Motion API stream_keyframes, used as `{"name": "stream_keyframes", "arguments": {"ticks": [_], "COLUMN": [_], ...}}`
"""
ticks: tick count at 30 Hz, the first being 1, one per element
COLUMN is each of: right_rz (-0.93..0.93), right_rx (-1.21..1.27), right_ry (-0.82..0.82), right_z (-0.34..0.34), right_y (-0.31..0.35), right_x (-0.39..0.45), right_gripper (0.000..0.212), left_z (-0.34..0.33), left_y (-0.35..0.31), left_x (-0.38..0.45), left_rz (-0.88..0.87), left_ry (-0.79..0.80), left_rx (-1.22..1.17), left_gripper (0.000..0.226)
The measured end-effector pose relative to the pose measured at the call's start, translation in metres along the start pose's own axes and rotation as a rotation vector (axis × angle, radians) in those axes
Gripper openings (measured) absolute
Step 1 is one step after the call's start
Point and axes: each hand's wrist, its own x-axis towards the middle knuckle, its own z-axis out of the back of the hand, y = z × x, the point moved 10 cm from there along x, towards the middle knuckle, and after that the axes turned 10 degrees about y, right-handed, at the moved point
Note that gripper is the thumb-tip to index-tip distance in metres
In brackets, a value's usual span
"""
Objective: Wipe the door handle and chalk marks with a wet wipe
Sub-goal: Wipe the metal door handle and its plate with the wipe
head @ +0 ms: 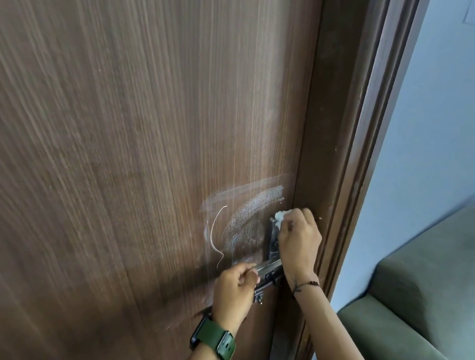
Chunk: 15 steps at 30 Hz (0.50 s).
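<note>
hands on handle, wipe above

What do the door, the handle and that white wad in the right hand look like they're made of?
Door: wood or wood-look laminate, matte brown, with fine vertical grain lines.
Handle: metal, dull grey, with a slight sheen on its lever.
White wad: soft crumpled wipe, probably nonwoven fabric or paper, pinched in the right hand.

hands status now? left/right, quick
Left hand: closed, gripping the door handle.
Right hand: closed, holding the wet wipe against the handle plate.
</note>
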Motion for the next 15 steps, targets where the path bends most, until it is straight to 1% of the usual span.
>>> {"name": "stream_keyframes", "arguments": {"ticks": [2, 3, 5, 7, 9, 13, 15], "right_rz": [-0.037, -0.051, -0.049, -0.043, -0.062, -0.112, -0.084], "right_rx": [-0.022, -0.008, 0.027, 0.005, -0.058, -0.219, -0.255], "right_ry": [0.069, 0.075, 0.016, -0.044, 0.017, 0.142, 0.148], "right_z": [-0.009, -0.008, 0.003, 0.015, 0.010, -0.004, -0.003], "right_y": [-0.012, -0.017, -0.015, -0.003, 0.006, 0.005, 0.006], "right_x": [-0.014, -0.018, -0.011, 0.005, 0.017, 0.018, 0.016], "right_gripper": [0.014, 0.014, 0.013, 0.014, 0.016, 0.017, 0.018], "left_z": [0.002, 0.002, 0.001, -0.001, -0.003, -0.003, -0.002], "left_y": [0.001, 0.001, 0.001, 0.001, 0.003, 0.007, 0.007], "left_x": [-0.001, -0.001, 0.000, 0.001, 0.001, 0.002, 0.002], "left_rz": [-0.014, -0.022, -0.022, -0.013, 0.003, 0.026, 0.027], "left_ry": [-0.019, -0.019, 0.001, 0.021, 0.034, 0.036, 0.027], "left_rx": [0.013, 0.015, -0.004, -0.045, -0.083, -0.078, -0.069], "left_gripper": [0.017, 0.018, 0.019, 0.020, 0.020, 0.020, 0.020]}}
